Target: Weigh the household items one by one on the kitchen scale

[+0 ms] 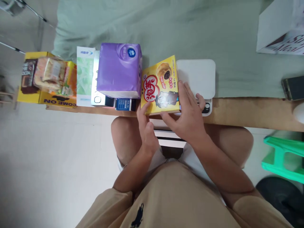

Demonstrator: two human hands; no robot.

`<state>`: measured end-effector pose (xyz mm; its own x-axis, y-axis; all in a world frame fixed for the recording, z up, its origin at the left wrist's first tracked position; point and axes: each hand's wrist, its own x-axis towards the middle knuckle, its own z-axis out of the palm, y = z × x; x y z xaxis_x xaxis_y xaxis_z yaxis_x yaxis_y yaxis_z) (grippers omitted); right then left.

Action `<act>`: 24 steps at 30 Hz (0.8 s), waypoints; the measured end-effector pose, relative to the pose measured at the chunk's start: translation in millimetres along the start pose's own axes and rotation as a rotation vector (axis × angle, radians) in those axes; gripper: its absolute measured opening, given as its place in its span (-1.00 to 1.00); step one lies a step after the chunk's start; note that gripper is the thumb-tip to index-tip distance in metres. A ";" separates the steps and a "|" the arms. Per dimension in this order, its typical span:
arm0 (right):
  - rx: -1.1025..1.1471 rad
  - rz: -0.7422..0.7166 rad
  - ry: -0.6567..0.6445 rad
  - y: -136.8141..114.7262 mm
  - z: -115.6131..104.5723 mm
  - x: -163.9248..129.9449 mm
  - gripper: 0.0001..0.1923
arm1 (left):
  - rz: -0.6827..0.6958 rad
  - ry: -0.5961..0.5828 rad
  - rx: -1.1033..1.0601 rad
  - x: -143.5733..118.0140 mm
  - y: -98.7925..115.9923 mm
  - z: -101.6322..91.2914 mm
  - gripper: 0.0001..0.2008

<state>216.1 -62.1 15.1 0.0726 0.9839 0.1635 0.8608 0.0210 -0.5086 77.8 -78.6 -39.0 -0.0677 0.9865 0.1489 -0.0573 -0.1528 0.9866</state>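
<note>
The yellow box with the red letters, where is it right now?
In the head view, the yellow box stands mid-frame on the wooden ledge, between the purple pack and a white pad, held by both hands.

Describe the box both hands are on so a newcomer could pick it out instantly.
Start at the wooden ledge running along the green bedsheet. Near its middle, between the purple tissue pack and a flat white square lid, sits the yellow snack box, with left hand and right hand on it. It alone shows big red characters and a cream puff picture.
</note>
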 end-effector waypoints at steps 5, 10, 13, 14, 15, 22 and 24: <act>-0.167 0.026 -0.077 -6.9 -0.6 2.4 -0.13 | -0.037 0.045 0.007 11.2 2.8 -2.4 -0.40; -0.202 0.005 -0.045 -5.6 7.6 10.1 -0.20 | 0.017 0.052 0.163 6.5 -0.9 -2.6 -0.45; -0.228 0.008 -0.071 -4.5 10.0 15.8 -0.20 | 0.018 0.067 0.229 0.5 -2.5 -2.6 -0.46; -0.234 0.009 -0.084 -4.1 10.4 17.4 -0.19 | 0.010 0.069 0.242 -1.3 -3.0 -2.5 -0.44; -0.234 0.008 -0.090 -3.7 10.7 18.6 -0.18 | 0.002 0.067 0.252 -3.0 -3.4 -2.4 -0.42; -0.220 -0.030 -0.029 -4.6 13.5 20.7 -0.32 | 0.033 0.066 0.238 -16.5 -1.2 3.9 -0.34; -0.228 -0.028 -0.026 -7.1 14.1 21.3 -0.34 | 0.053 0.071 0.230 -21.5 -1.8 8.3 -0.35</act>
<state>204.5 -38.8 10.3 0.0363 0.9878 0.1512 0.9540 0.0108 -0.2996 87.6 -99.0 -43.5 -0.1346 0.9697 0.2041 0.1755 -0.1794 0.9680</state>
